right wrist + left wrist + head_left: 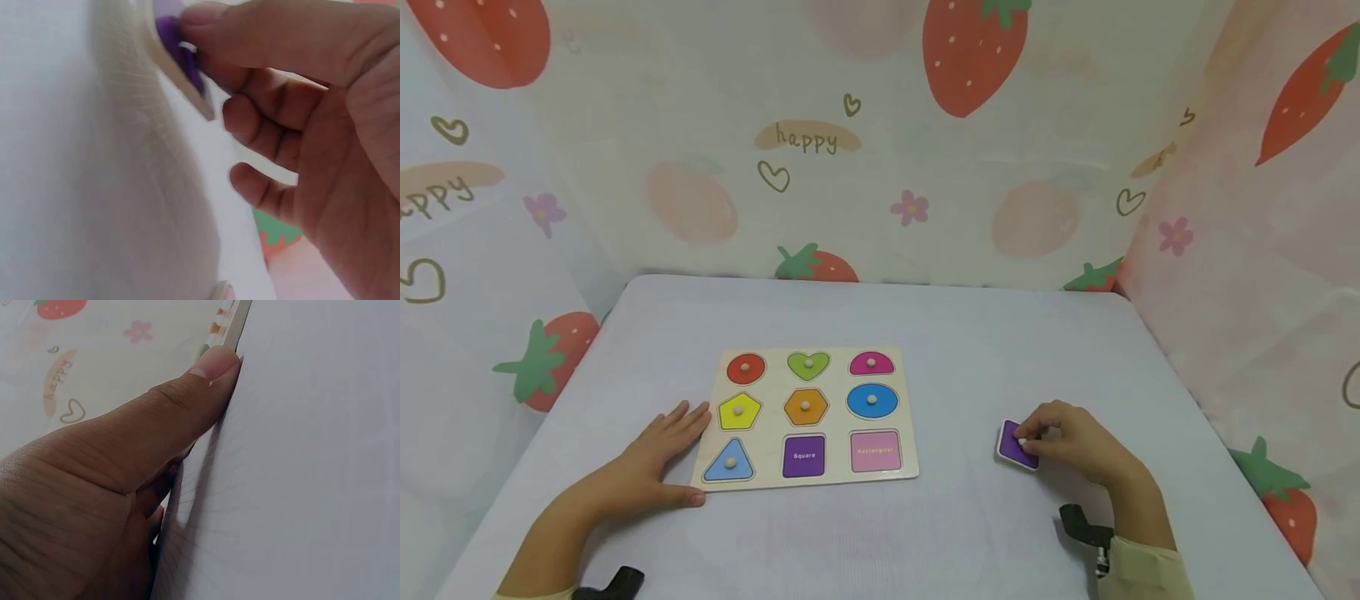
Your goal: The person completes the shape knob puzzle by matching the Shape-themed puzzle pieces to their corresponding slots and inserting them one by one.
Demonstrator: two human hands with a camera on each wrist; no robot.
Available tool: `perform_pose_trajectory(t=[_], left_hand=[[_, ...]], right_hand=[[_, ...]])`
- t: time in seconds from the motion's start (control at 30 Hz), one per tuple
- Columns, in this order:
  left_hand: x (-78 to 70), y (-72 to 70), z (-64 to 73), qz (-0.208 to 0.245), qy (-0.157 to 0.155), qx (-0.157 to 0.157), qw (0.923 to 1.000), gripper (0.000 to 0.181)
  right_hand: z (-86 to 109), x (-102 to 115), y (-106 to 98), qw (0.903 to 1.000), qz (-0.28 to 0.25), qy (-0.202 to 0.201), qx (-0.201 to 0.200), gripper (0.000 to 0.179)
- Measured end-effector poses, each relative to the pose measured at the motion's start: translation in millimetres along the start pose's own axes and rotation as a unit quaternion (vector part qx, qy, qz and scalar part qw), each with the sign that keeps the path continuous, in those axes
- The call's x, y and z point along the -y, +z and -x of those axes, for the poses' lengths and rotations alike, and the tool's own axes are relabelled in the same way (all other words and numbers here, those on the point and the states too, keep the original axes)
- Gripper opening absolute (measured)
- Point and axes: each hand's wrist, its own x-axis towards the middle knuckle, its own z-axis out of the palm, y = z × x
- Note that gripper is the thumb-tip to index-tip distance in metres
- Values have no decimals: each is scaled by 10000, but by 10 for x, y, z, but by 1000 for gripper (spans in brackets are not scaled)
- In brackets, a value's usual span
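Observation:
A purple square puzzle piece [1017,445] is pinched at its small knob by my right hand [1078,446], to the right of the puzzle board [775,417]. In the right wrist view the piece [181,62] is tilted, thumb and forefinger at its knob. Whether its edge touches the table cannot be seen. My left hand [643,471] lies with spread fingers at the board's left edge, thumb near the lower left corner. The board has several coloured knobbed shapes in it. Its square recess [804,456] and rectangular recess [875,451] show printed words and no knobs.
The board lies on a white-covered table [955,542]. Strawberry-print cloth [880,192] stands behind the table and along both sides. A small pink-edged thing [224,291] is partly cut off at the bottom of the right wrist view.

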Motion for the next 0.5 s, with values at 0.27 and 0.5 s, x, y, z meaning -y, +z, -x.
perform_pose_trajectory(t=[0.27,0.5], left_hand=[[9,-31,28,60,35,15,10000,119],[14,-27,23,35,67,-23,10000,119]], right_hand=[[-47,74,36,9988,111,-164,-441,9],[-85,189,50,9970,145,-242,-724,10]])
